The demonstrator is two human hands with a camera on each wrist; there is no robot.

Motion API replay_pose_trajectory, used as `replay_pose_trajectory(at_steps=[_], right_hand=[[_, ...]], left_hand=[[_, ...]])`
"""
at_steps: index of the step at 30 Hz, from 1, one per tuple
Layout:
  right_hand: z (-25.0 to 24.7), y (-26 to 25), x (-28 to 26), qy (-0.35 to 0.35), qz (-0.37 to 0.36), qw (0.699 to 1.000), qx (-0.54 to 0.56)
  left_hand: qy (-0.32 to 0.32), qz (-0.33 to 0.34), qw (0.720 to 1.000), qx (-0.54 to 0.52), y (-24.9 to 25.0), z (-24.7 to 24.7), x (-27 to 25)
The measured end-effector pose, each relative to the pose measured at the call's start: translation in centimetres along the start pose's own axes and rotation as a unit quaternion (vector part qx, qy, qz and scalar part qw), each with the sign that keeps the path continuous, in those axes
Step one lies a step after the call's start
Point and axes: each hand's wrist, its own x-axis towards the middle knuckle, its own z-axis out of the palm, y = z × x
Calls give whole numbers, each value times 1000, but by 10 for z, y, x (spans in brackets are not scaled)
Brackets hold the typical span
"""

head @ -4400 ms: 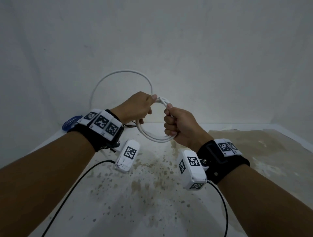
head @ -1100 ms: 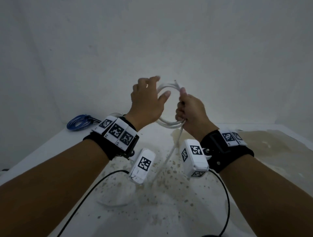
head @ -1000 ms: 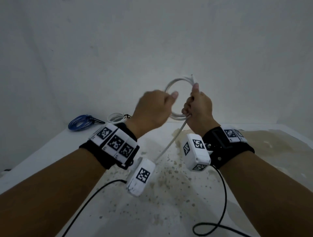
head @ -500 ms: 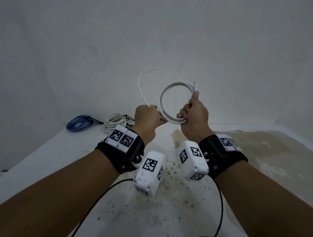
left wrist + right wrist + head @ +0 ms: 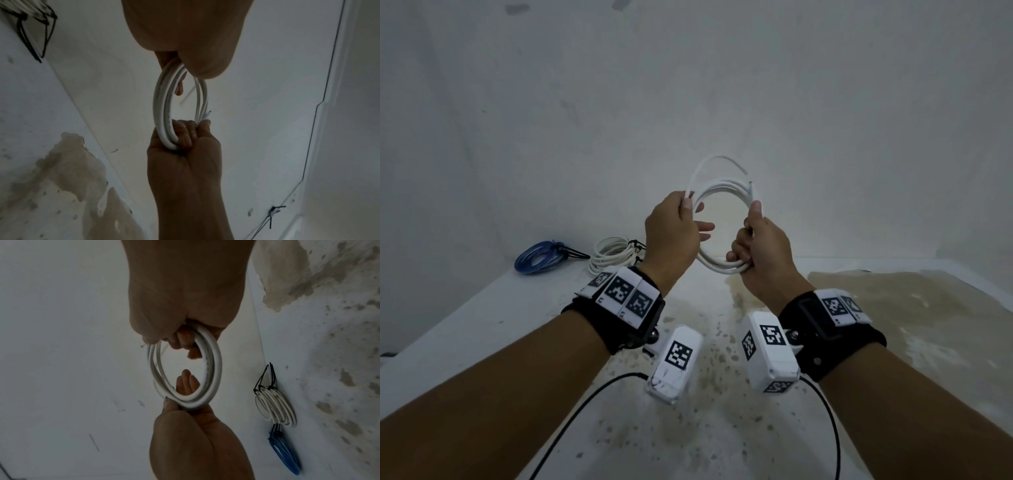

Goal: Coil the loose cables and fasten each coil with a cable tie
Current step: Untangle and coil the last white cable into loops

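Closest in, both wrists are raised above the stained table (image 5: 722, 428), keeping the work clear of it. The right hand (image 5: 763, 250) is fisted around the bottom and right side of the white cable coil (image 5: 722, 267), fingers (image 5: 185, 134) wrapped tight so the turns stay stacked. Opposite, the left hand (image 5: 674, 233) pinches the coil's left side between thumb and forefinger, other fingers (image 5: 187, 382) straight through the ring, likely guiding the last loose loop into line. Further back, by the wall, a white coil (image 5: 613, 255) and a blue coil (image 5: 539, 262) lie tied off with black cable ties (image 5: 265, 379).
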Motion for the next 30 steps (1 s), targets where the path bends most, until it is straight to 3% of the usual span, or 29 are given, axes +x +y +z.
replay_pose_trajectory(at_steps=[4, 13, 20, 23, 26, 28, 30], right_hand=[[-5, 0, -4, -32, 11, 999, -26], [-8, -5, -8, -133, -1, 980, -146], [-9, -10, -7, -156, -9, 967, -201], [-5, -13, -6, -173, -22, 953, -249], [1, -14, -6, -183, -38, 946, -266], [0, -14, -5, -195, -20, 958, -208], [-5, -15, -4, -214, 47, 971, -91]], left_hand=[[-68, 10, 997, 25, 3, -10, 11], [-205, 112, 964, 129, 16, -27, 31], [-357, 81, 923, 121, 32, -46, 40], [-344, 90, 923, 144, 33, -41, 37], [-260, 184, 925, 208, 23, -32, 37], [-227, 206, 931, 198, 17, -30, 37], [-214, 215, 935, 184, 15, -30, 36]])
